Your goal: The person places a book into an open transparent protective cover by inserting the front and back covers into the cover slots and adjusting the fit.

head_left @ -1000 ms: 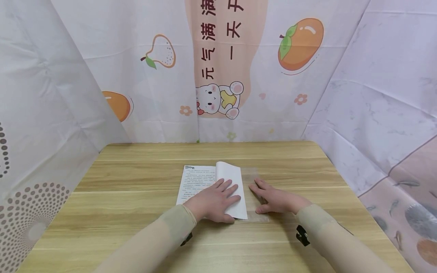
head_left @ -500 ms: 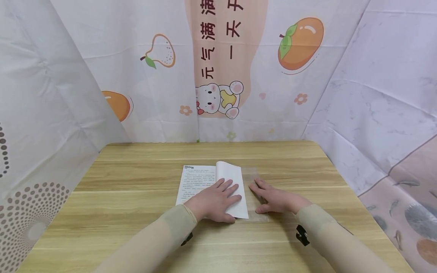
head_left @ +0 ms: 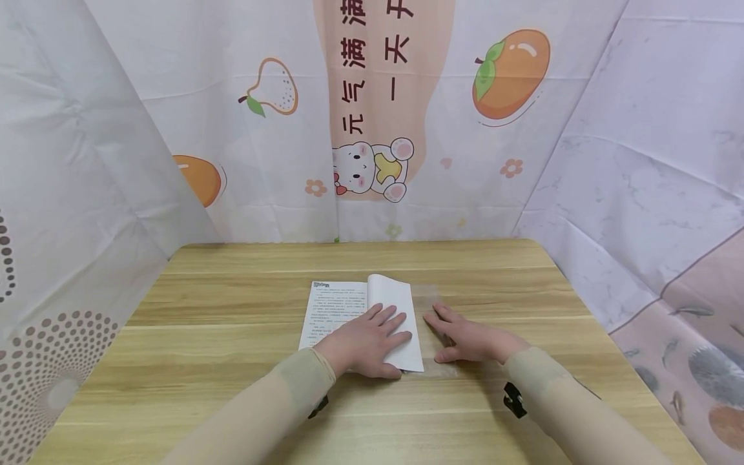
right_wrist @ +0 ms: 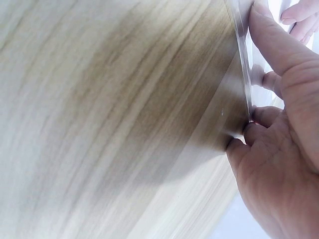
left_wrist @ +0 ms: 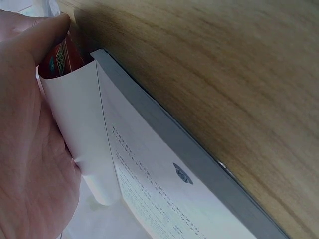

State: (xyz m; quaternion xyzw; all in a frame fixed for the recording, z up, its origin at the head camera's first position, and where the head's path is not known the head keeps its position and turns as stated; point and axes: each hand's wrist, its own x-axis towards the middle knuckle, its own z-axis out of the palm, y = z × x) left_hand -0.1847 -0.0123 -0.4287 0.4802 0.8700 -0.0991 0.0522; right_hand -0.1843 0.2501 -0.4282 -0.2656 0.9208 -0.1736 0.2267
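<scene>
An open book (head_left: 334, 307) lies mid-table, its printed page facing up on the left. Its right-hand leaf (head_left: 386, 290) is blank white and bends over in a curve. My left hand (head_left: 366, 342) rests flat on that leaf with fingers spread. Under the leaf's curl, the left wrist view shows a red patterned surface (left_wrist: 72, 57). A clear plastic sheet (head_left: 429, 298) sticks out past the leaf's right edge. My right hand (head_left: 467, 339) touches this sheet with spread, slightly bent fingers. In the right wrist view, the thumb (right_wrist: 279, 45) lies along the sheet's edge.
The wooden table (head_left: 232, 290) extends around the book on all sides. Behind it hangs a printed curtain (head_left: 279, 155) with fruit and cartoon drawings, and more cloth (head_left: 651, 161) encloses both sides. Black straps (head_left: 514, 400) show under the wrists.
The white leaf's near corner has shifted very slightly to the right. Both hands stay in nearly the same place.
</scene>
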